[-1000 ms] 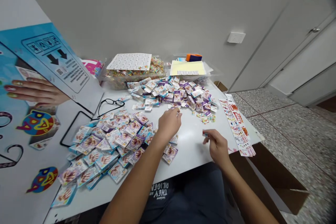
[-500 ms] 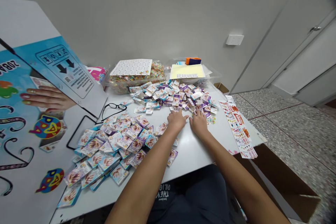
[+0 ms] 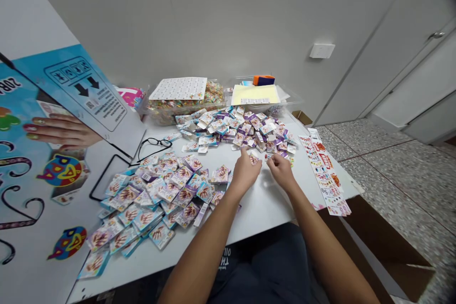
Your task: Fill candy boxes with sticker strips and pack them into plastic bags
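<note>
Over the middle of the table, my left hand is closed around a small printed box, partly hidden by the fingers. Just to its right, my right hand is closed in a pinch on a small colourful piece, too small to name. Beyond both hands lies a heap of small purple and blue boxes, several with open flaps. Left of my left forearm spreads a pile of flat, filled-looking boxes printed with painted nails.
Behind the heap stand a clear tray of colourful bits and another clear tray with yellow paper. Glasses lie near a large printed carton at left. Sticker strips overhang the right edge, above a cardboard box.
Both hands have drawn back from the heap toward me. The left now has a small box in it, the right a small colourful piece. Fingers went from stretched to closed.
</note>
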`<control>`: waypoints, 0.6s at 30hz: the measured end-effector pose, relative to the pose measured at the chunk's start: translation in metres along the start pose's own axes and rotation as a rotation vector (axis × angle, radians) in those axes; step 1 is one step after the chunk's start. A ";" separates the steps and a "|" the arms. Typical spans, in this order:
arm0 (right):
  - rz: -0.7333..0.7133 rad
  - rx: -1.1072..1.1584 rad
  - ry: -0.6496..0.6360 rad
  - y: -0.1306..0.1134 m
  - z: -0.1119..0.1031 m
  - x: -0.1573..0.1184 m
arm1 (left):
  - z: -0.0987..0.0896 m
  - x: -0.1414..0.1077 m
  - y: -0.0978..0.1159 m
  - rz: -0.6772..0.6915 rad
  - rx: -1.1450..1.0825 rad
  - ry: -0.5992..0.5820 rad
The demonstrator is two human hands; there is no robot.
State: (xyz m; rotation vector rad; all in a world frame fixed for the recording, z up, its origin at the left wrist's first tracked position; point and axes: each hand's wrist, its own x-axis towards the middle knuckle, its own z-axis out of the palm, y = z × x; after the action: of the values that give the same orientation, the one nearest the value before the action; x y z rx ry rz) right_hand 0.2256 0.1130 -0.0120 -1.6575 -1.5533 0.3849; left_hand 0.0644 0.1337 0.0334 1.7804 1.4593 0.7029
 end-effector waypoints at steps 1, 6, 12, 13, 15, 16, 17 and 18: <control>-0.011 0.059 -0.022 -0.004 -0.008 -0.008 | 0.001 -0.014 -0.001 0.008 -0.057 -0.004; -0.001 0.403 -0.158 -0.029 -0.045 -0.055 | 0.001 -0.075 -0.014 -0.009 -0.513 -0.086; 0.022 0.582 -0.489 -0.063 -0.058 -0.078 | -0.005 -0.111 -0.024 -0.046 -0.942 -0.122; 0.006 0.580 -0.525 -0.067 -0.057 -0.080 | -0.005 -0.114 -0.025 -0.066 -0.964 -0.104; 0.000 0.610 -0.585 -0.071 -0.054 -0.083 | -0.004 -0.118 -0.027 -0.125 -1.010 -0.100; 0.009 0.635 -0.594 -0.072 -0.051 -0.086 | -0.002 -0.120 -0.027 -0.152 -1.043 -0.110; 0.021 0.656 -0.569 -0.073 -0.047 -0.089 | -0.001 -0.121 -0.027 -0.164 -1.080 -0.118; 0.034 0.667 -0.505 -0.074 -0.042 -0.093 | 0.000 -0.122 -0.027 -0.162 -1.113 -0.118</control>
State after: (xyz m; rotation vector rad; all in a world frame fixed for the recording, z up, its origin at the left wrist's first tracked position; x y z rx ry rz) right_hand 0.1865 0.0050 0.0393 -1.1005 -1.5021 1.2643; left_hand 0.0225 0.0172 0.0150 0.8079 0.8116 1.0222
